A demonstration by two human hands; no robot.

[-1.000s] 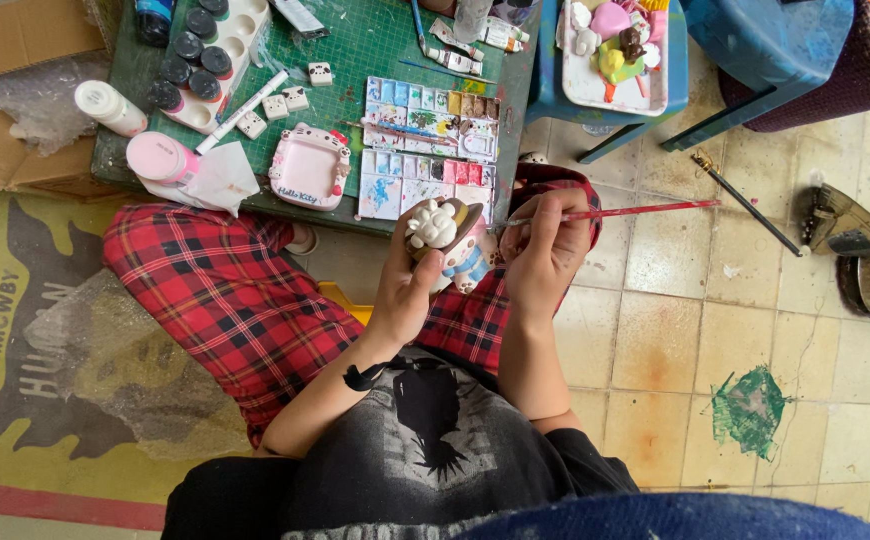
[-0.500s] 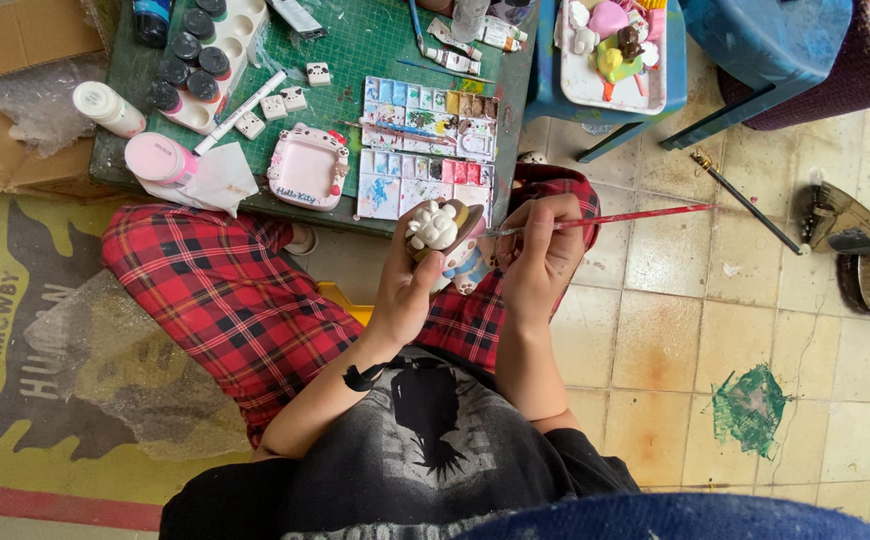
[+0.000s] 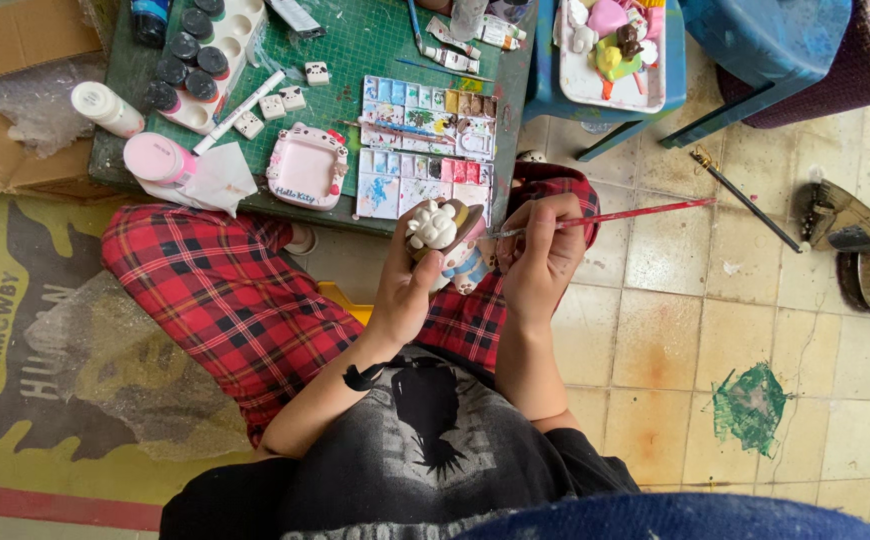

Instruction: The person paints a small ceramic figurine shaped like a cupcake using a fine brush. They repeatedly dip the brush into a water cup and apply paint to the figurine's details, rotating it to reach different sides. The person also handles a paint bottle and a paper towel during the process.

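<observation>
My left hand [image 3: 404,287] grips a small plaster figurine [image 3: 445,240] with a white top and a brown-painted side, held over my lap in red tartan trousers [image 3: 225,300]. In my right hand [image 3: 543,257] is a thin red-handled paintbrush [image 3: 615,215], its tip touching the figurine's right side. Both hands are close together, just below the edge of the green cutting mat [image 3: 355,60].
On the mat lie a paint palette [image 3: 425,150], a pink cat-shaped tray [image 3: 306,167], black-capped paint pots [image 3: 187,62], a pink jar [image 3: 155,158] and tissue. A blue stool [image 3: 610,100] carries a tray of figurines. A loose brush [image 3: 747,200] lies on the tiled floor.
The figurine and both hands have stayed nearly in place; the brush has shifted slightly against the figurine.
</observation>
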